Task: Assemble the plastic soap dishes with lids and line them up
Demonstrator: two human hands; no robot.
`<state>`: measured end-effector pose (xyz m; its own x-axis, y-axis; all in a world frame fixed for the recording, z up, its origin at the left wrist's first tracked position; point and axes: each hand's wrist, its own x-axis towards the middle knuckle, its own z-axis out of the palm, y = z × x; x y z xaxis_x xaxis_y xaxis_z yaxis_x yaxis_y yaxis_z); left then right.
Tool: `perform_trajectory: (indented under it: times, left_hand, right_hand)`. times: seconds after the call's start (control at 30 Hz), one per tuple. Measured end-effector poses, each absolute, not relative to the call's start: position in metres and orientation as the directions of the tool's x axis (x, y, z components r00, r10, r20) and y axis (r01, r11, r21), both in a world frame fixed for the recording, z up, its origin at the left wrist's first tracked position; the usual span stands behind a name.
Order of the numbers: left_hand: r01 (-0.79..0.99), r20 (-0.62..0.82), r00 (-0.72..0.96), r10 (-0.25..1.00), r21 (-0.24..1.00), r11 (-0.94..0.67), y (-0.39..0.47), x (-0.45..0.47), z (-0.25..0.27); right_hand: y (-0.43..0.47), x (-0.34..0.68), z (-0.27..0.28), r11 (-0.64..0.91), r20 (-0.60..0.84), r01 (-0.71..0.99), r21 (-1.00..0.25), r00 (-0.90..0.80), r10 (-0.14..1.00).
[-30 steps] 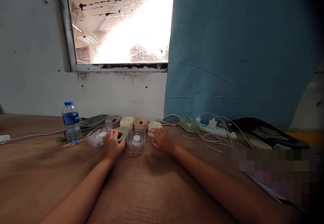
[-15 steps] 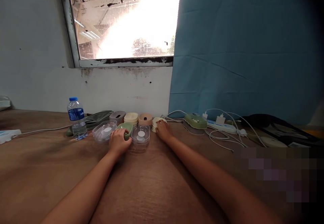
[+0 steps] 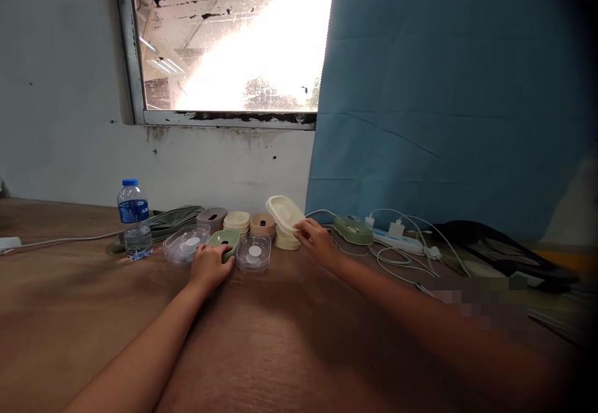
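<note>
one cream piece raised, others left in the stack

along the far part of the brown tabletop: grey container, far cream stack and tan container in a row, with left clear stack and right clear stack nearer. between those two, open-topped, the green container. at left hand, grip apparently clamped on its near wall. at right hand, grip pinched on the near right corner of a shallow cream piece; lid or tray, hard to tell. apparently done: one piece up, tilted over the right cream stack, whether touching unclear. remaining: several more layers below.
</note>
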<state>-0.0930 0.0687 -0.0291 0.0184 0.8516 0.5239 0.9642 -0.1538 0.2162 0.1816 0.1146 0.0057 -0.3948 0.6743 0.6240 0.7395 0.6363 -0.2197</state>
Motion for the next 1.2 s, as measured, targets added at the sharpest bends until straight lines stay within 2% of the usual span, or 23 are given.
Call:
perform_trajectory:
  times: [0.1, 0.17, 0.23, 0.33, 0.53, 0.77, 0.9, 1.07, 1.2]
  left_hand:
    - [0.968, 0.523, 0.027, 0.852, 0.200, -0.153, 0.067, -0.092, -0.028]
    - [0.969, 0.527, 0.046, 0.849, 0.184, -0.167, 0.068, -0.092, -0.029]
    - [0.971, 0.538, 0.057, 0.841, 0.165, -0.172, 0.069, -0.092, -0.031]
    - [0.975, 0.579, 0.075, 0.812, 0.129, -0.182, 0.072, -0.092, -0.034]
    - [0.974, 0.681, 0.052, 0.731, 0.128, -0.188, 0.071, -0.092, -0.037]
    - [0.962, 0.798, 0.084, 0.597, 0.092, -0.258, 0.060, -0.085, -0.029]
    - [0.894, 0.838, 0.184, 0.514, 0.075, -0.442, 0.049, -0.072, -0.024]
    - [0.615, 0.778, 0.501, 0.380, -0.011, -0.789, 0.029, -0.047, -0.020]
    - [0.357, 0.672, 0.671, 0.314, 0.079, -0.931, 0.013, -0.028, -0.017]
  right_hand:
    - [0.052, 0.203, 0.000, 0.747, 0.595, 0.630, -0.213, -0.523, 0.611]
    - [0.013, 0.215, -0.010, 0.810, 0.518, 0.498, -0.309, -0.626, 0.583]
    - [-0.015, 0.224, -0.021, 0.790, 0.410, 0.466, -0.398, -0.680, 0.608]
    - [-0.033, 0.232, -0.035, 0.767, 0.330, 0.462, -0.446, -0.711, 0.621]
    - [-0.023, 0.240, -0.042, 0.769, 0.433, 0.477, -0.426, -0.639, 0.636]
    - [-0.026, 0.244, -0.039, 0.784, 0.446, 0.479, -0.394, -0.647, 0.619]
    - [-0.021, 0.245, -0.042, 0.764, 0.441, 0.495, -0.415, -0.625, 0.644]
    - [-0.015, 0.249, -0.042, 0.744, 0.431, 0.531, -0.404, -0.607, 0.668]
    - [-0.014, 0.256, -0.039, 0.732, 0.497, 0.571, -0.371, -0.544, 0.676]
